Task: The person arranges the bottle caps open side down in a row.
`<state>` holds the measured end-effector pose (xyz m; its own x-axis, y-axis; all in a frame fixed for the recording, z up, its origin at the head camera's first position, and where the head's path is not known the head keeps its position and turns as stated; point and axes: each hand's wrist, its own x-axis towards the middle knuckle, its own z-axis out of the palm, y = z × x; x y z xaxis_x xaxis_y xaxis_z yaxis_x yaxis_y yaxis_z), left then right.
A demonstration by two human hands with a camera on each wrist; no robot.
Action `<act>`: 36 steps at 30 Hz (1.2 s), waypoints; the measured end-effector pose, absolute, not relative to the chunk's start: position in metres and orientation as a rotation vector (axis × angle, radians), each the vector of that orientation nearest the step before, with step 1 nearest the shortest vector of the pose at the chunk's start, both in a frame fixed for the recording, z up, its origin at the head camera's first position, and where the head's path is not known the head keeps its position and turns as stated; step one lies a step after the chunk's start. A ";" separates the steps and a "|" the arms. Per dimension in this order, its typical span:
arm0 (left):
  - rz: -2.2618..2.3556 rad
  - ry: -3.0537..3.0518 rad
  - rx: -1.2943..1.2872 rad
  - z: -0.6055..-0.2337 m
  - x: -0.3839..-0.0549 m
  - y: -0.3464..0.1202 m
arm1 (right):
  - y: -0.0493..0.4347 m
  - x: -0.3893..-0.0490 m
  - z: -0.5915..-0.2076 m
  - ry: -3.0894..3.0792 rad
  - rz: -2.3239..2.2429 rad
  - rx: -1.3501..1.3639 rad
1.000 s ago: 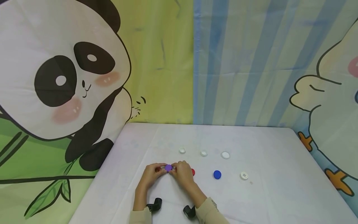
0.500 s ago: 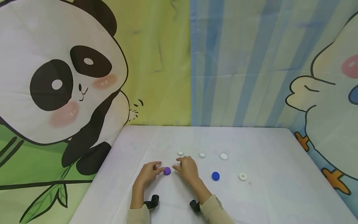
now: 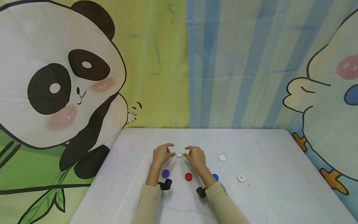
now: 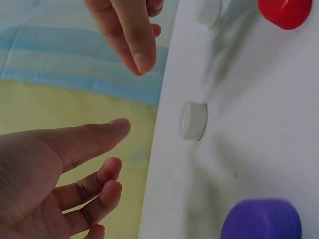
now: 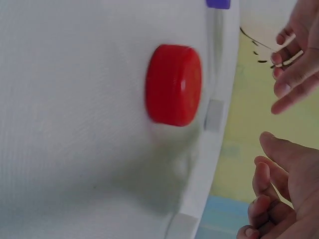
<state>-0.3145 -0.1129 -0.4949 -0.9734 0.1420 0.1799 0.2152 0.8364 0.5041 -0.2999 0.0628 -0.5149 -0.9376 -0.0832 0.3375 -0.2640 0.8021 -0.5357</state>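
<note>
In the head view a small white bottle cap point(image 3: 179, 155) lies on the table between my two hands. My left hand point(image 3: 162, 154) is at its left and my right hand point(image 3: 196, 158) at its right, fingers spread and apart from it. The left wrist view shows the white cap point(image 4: 193, 121) standing free of both hands. Nearer me are a purple cap point(image 3: 166, 173) and a red cap point(image 3: 188, 176). A blue cap point(image 3: 215, 176) is partly covered by my right forearm. Another white cap point(image 4: 208, 11) is hidden behind my right hand in the head view.
At the right are a plain white cap point(image 3: 222, 158) and a white cap with a square mark point(image 3: 241, 178). The white tabletop point(image 3: 279, 199) ends at a patterned cloth backdrop point(image 3: 156, 93). Black wrist cameras point(image 3: 165, 184) hang under my forearms.
Both hands pinched the purple cap at first, then let go of it. They have moved forward to either side of the white cap. The purple cap stays on the table; the red one is uncovered.
</note>
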 end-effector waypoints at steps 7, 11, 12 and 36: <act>-0.768 -2.979 -0.345 -0.502 -0.327 -0.101 | 0.062 -0.309 -0.523 -2.697 0.840 0.277; -0.748 -3.012 -0.349 -0.511 -0.330 -0.101 | 0.060 -0.313 -0.524 -2.733 0.814 0.307; -0.738 -3.018 -0.344 -0.514 -0.330 -0.101 | 0.060 -0.313 -0.524 -2.745 0.805 0.315; -0.786 -2.933 -0.318 -0.530 -0.328 -0.098 | 0.057 -0.321 -0.543 -2.802 0.766 0.393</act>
<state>-0.3281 -0.0983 -0.5303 -0.9745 0.1769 0.1383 0.2224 0.8460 0.4845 -0.3207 0.0570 -0.5426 -0.9422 -0.1992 0.2693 -0.3085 0.8293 -0.4660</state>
